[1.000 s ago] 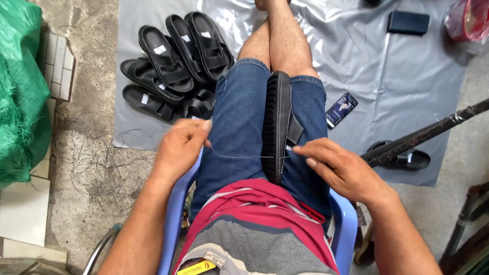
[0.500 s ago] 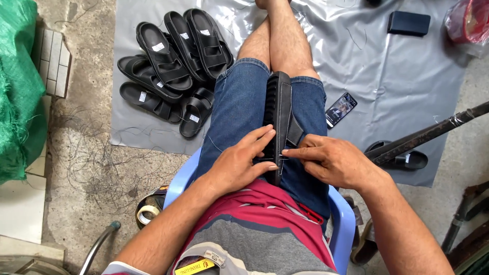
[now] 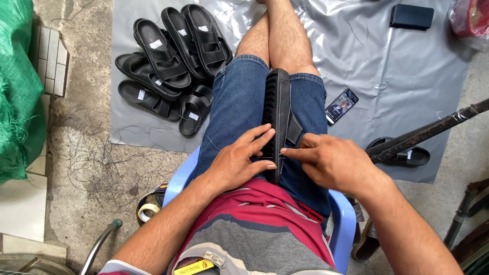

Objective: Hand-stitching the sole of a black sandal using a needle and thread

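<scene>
I am pinning the stiff, light black sandal [image 3: 277, 117] with my flattened left hand [image 3: 239, 160], right hand [image 3: 331, 163] pinching its 6 o'clock end.

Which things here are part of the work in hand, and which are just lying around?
In hand:
- black sandal held on edge between the thighs
- left hand pressed on its sole
- right hand pinching at its edge

Lying about:
- pile of black sandals
- phone
- dark case
- lone sandal
- tape roll
</scene>
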